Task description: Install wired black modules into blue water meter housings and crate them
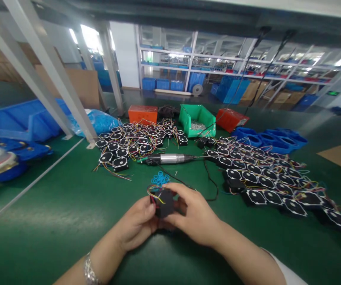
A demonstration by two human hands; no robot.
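Between my two hands is a small black boxy motor with coloured wires on its upper left side. My left hand wraps round its left side, the thumb close to the red wires. From the right, my right hand grips it with fingers on top and thumb below. Just beyond it lies a heap of blue rubber rings. A silver and black electric screwdriver rests crosswise farther back, and a small screw lies in front of it.
Wired black motors stand in groups at left and right. A green bin holding small metal parts stands at the back, between orange boxes. Blue plastic rings lie at right. A metal post rises at left; a black cable crosses the green table.
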